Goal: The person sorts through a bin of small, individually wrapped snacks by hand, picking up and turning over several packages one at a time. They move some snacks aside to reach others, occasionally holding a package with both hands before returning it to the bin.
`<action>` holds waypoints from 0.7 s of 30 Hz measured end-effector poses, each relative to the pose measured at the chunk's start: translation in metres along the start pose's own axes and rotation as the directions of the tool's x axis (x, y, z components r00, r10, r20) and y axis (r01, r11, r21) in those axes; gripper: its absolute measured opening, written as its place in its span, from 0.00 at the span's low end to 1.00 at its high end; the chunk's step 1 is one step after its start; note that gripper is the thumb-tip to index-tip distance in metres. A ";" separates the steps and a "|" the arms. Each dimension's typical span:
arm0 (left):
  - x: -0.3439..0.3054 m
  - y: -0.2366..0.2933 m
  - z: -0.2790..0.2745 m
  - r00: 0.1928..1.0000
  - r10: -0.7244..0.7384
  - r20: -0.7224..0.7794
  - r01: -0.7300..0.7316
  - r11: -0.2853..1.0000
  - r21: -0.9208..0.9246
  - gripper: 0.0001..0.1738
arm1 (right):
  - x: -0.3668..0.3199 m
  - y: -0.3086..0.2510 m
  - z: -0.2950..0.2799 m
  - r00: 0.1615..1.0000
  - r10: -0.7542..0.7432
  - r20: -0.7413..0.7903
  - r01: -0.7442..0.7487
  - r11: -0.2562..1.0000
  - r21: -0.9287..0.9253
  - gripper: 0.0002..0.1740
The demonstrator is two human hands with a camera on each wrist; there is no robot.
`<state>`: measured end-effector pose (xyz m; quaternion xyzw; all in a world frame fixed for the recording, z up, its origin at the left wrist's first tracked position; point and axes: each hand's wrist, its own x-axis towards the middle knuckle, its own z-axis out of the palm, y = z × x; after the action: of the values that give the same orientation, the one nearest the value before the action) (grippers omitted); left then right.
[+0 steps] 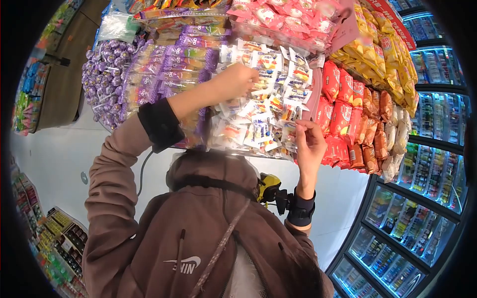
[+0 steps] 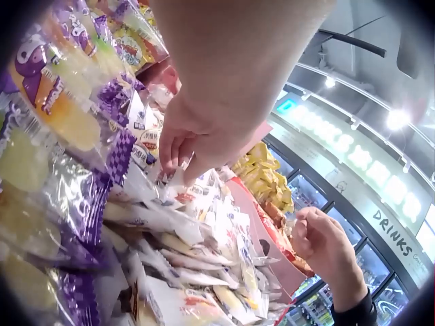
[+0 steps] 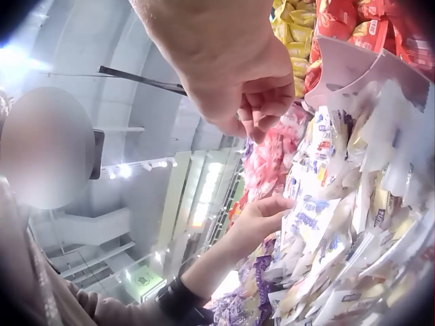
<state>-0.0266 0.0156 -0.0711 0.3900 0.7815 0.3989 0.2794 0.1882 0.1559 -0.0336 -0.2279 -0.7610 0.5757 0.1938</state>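
Note:
Small white snack packets [image 1: 263,126] fill a compartment of the display. My left hand [image 1: 236,82] reaches over its upper part; in the left wrist view the thumb and fingers of that hand [image 2: 204,132] pinch the edge of a white packet [image 2: 146,193]. At the compartment's right side my right hand [image 1: 311,146] is raised with loosely bent fingers, thumb near the index finger. The right wrist view shows this hand [image 3: 248,88] holding nothing visible, apart from the white packets [image 3: 319,224] and nearer the pink divider [image 3: 346,64].
Purple-wrapped snacks [image 1: 171,67] and purple lollipops [image 1: 107,74] lie left of the white packets. Pink packets [image 1: 293,20] sit behind; red packets [image 1: 340,116] and yellow packets [image 1: 387,54] are to the right. Lit drink coolers [image 1: 432,114] line the right side.

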 end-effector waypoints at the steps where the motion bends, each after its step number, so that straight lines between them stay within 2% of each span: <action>1: 0.004 -0.004 -0.002 0.999 0.036 -0.019 -0.034 0.995 0.094 0.07 | -0.001 0.002 -0.001 1.000 0.006 0.003 -0.006 1.000 0.008 0.06; 4: 0.007 -0.004 -0.016 0.980 0.200 0.014 -0.200 0.972 0.123 0.07 | -0.003 0.006 -0.003 1.000 0.014 0.009 -0.014 0.999 0.034 0.06; 8: 0.011 -0.008 -0.011 0.974 0.212 0.076 -0.225 0.933 0.280 0.06 | -0.004 0.004 -0.006 1.000 -0.010 0.023 0.009 0.999 0.052 0.06; 14: 0.007 0.001 -0.005 0.992 0.114 0.047 -0.123 0.901 0.417 0.05 | -0.004 0.008 -0.013 0.998 0.002 0.060 -0.008 0.995 0.103 0.06; 21: -0.008 0.009 -0.004 0.985 0.161 -0.061 -0.117 0.886 0.449 0.06 | 0.001 0.010 -0.023 0.995 -0.007 0.103 -0.005 0.993 0.119 0.06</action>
<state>-0.0214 0.0105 -0.0599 0.4786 0.8344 0.2475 0.1159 0.2017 0.1763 -0.0371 -0.1855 -0.7345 0.6308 0.1678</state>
